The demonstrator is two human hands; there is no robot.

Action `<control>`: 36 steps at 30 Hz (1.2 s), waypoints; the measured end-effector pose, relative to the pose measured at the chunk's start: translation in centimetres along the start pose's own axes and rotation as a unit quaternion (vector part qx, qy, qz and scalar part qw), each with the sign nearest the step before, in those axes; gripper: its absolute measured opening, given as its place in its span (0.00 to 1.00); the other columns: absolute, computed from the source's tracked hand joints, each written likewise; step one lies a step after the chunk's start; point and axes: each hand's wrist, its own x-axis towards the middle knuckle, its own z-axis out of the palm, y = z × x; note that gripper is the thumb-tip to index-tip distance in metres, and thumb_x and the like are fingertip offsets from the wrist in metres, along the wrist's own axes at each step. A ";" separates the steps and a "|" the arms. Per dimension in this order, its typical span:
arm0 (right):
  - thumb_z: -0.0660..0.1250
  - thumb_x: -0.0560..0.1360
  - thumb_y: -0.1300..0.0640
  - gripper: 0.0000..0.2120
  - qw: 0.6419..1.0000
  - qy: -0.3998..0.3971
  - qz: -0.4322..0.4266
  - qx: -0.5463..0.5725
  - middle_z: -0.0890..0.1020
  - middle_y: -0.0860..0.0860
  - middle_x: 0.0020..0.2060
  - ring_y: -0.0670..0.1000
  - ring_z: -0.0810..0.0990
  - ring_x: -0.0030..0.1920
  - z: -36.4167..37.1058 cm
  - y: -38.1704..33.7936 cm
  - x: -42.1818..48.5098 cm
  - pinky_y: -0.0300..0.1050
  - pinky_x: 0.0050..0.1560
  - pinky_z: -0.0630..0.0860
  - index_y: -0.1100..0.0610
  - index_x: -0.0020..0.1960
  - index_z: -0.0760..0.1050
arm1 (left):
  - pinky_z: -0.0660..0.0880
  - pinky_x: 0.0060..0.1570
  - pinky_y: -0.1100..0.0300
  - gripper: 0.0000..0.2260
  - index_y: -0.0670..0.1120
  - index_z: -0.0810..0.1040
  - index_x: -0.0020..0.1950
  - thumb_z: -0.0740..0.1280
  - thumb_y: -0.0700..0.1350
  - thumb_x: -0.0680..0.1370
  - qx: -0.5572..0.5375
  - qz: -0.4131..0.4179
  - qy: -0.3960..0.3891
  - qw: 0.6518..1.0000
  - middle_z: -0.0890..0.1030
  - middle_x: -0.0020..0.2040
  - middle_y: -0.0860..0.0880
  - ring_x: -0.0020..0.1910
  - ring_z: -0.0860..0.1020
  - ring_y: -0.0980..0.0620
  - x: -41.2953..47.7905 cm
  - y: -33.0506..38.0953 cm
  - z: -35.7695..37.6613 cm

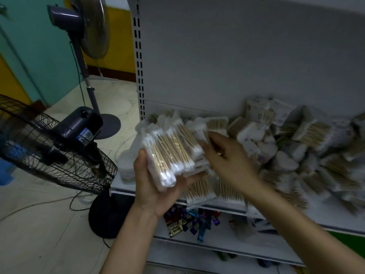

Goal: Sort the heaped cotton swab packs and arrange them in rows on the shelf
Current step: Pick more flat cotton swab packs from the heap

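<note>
My left hand (pixel 156 186) grips a stack of clear cotton swab packs (pixel 171 151) with wooden sticks and white tips, held up in front of the shelf's left end. My right hand (pixel 227 157) reaches across to the stack's right side, and its fingers pinch the edge of a pack there. A loose heap of swab packs (pixel 300 153) covers the white shelf (pixel 122 187) to the right. A few packs (pixel 199 189) lie flat along the shelf's front edge, below my hands.
A round pack of cotton pads (pixel 127 165) stands at the shelf's left end. The lower shelf holds small dark wrapped items (pixel 189 220). Two standing fans (pixel 59 143) and their cables occupy the floor to the left. A slotted upright (pixel 139 56) bounds the shelf's left side.
</note>
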 end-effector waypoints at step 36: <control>0.66 0.73 0.38 0.35 0.906 0.312 0.201 0.205 0.77 0.69 0.44 0.57 0.81 0.43 -11.0 2.6 -11.0 0.48 0.41 0.74 0.73 0.51 0.69 | 0.60 0.70 0.36 0.30 0.42 0.73 0.69 0.57 0.63 0.78 -0.089 -0.270 -0.107 0.953 0.74 0.68 0.40 0.69 0.70 0.37 1.3 -9.9 5.5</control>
